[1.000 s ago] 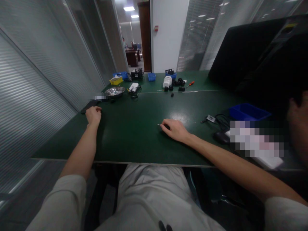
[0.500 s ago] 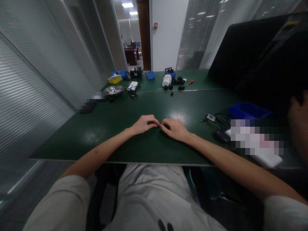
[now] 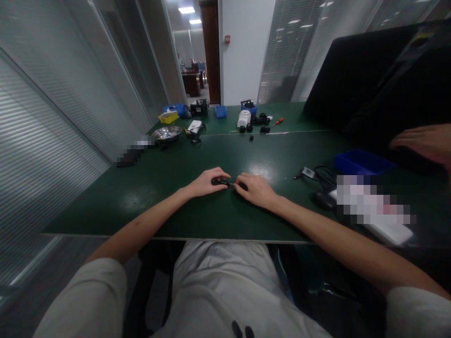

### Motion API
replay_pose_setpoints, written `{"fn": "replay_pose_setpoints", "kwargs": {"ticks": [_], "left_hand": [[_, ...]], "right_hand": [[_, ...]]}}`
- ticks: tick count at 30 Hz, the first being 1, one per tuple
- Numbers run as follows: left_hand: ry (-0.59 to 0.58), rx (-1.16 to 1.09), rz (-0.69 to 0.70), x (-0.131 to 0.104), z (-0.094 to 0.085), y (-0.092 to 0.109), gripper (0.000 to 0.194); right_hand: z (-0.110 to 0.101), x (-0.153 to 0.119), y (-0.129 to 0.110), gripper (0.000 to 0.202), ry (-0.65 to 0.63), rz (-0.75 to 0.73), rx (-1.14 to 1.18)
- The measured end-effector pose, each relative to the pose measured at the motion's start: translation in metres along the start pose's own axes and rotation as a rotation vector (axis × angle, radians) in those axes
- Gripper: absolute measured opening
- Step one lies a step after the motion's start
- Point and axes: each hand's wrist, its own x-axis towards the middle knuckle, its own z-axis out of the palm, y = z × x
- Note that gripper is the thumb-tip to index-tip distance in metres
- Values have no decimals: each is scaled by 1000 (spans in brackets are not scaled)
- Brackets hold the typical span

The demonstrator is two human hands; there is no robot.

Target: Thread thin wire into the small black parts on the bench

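The left hand (image 3: pixel 206 182) is holding, in a loose pinch, a small black piece (image 3: pixel 220 182) with pale lettering, at the table's centre; the right hand (image 3: pixel 256 190), at its three o'clock, is curling narrowly around a dark piece (image 3: pixel 243 186), mostly hidden. A thin, shiny metal shaft (image 3: pixel 231 183) is spanning the gap; I cannot tell whether it is joining both. Good handling is probably calling for straight alignment, resting forearms and gentle pressure. The green tabletop (image 3: pixel 190 162) is gleaming smoothly; a round steel bowl (image 3: pixel 167 134) is sitting at ten o'clock, a boxy blue tray (image 3: pixel 364 162) near three
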Motion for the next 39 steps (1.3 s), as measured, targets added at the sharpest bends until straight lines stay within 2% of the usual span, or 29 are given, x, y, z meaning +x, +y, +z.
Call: {"fn": "replay_pose_setpoints", "kwargs": {"ticks": [4, 14, 28, 39], "left_hand": [[-33, 20, -15, 0, 1, -2, 31], [-56, -14, -20, -1, -1, -2, 33], [-8, -87, 20, -1, -1, -2, 24], [26, -147, -37, 0, 2, -7, 22]], "right_hand": [[-2, 0, -2, 23, -22, 9, -8], [-6, 0, -4, 26, -52, -3, -54], [-2, -1, 1, 24, -33, -34, -17], [-2, -2, 1, 24, -29, -55, 22]]}}
